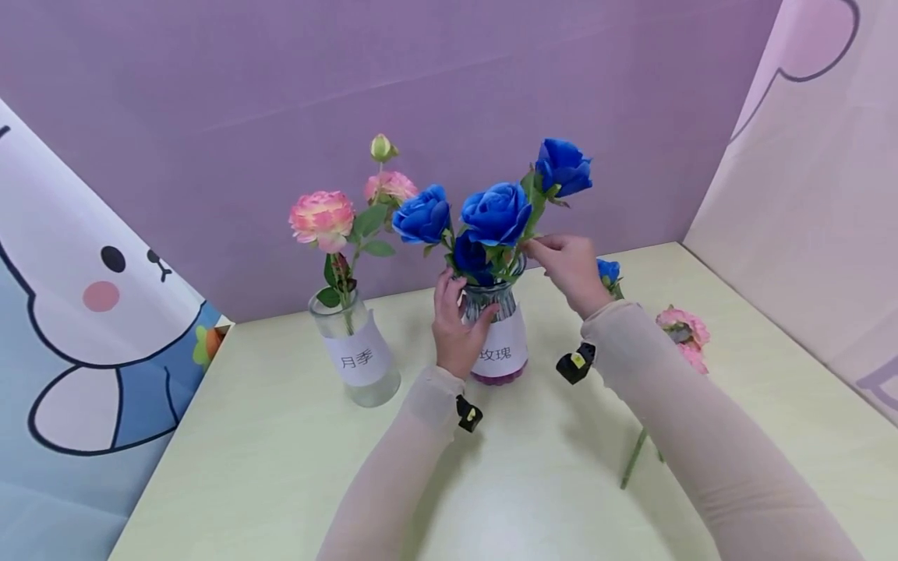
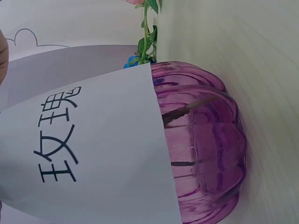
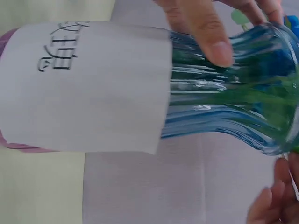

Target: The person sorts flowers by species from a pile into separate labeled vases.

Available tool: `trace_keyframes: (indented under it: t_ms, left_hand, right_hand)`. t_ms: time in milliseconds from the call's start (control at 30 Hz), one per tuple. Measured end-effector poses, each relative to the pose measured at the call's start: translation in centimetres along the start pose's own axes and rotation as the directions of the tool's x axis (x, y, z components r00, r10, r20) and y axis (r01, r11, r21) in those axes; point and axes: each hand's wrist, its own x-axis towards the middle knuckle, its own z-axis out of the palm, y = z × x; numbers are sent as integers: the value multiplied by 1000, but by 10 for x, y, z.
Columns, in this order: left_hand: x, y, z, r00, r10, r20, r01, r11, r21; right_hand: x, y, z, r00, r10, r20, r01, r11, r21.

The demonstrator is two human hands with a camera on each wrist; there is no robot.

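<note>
A ribbed glass vase (image 1: pixel 493 296) with a blue neck and purple base (image 2: pixel 212 149) stands upright on the table, wrapped in a white label (image 1: pixel 507 347). Several blue roses (image 1: pixel 495 214) lean out of its mouth; stem ends show dark through the base in the left wrist view. My left hand (image 1: pixel 457 327) holds the vase's neck from the left, thumb (image 3: pixel 217 49) in front. At the right side of the rim my right hand (image 1: pixel 571 269) pinches the stem of the tallest blue rose (image 1: pixel 563 167), fingertips close to the glass.
Left of it, a clear glass vase (image 1: pixel 382 386) with a white label holds pink flowers (image 1: pixel 323 218) and a bud. Under my right forearm lie a pink flower (image 1: pixel 687 331), a blue rose (image 1: pixel 609 270) and a green stem (image 1: pixel 634 460). A purple backdrop (image 1: pixel 449 86) rises behind the table.
</note>
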Motion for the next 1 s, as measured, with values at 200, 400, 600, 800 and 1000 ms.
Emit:
trace_keyframes:
  t_ms: [200, 400, 600, 800, 1000]
  left_hand:
    - [0, 1, -2, 1000, -10, 6, 10, 1000, 0]
    - [2, 4, -3, 999, -37, 14, 37, 999, -5]
    - [0, 5, -5, 998, -54, 23, 54, 998, -16]
    - [1, 5, -7, 997, -59, 42, 60, 998, -19]
    - [3, 5, -9, 992, -88, 92, 91, 996, -25]
  right_hand:
    - [4, -4, 4, 987, -33, -156, 65, 976, 209]
    - [10, -17, 11, 980, 77, -183, -24, 961, 277]
    - [19, -14, 22, 971, 173, -167, -104, 929, 355]
    - [21, -13, 26, 963, 188, -192, -114, 933, 343]
    - [16, -7, 27, 971, 147, -187, -99, 964, 248]
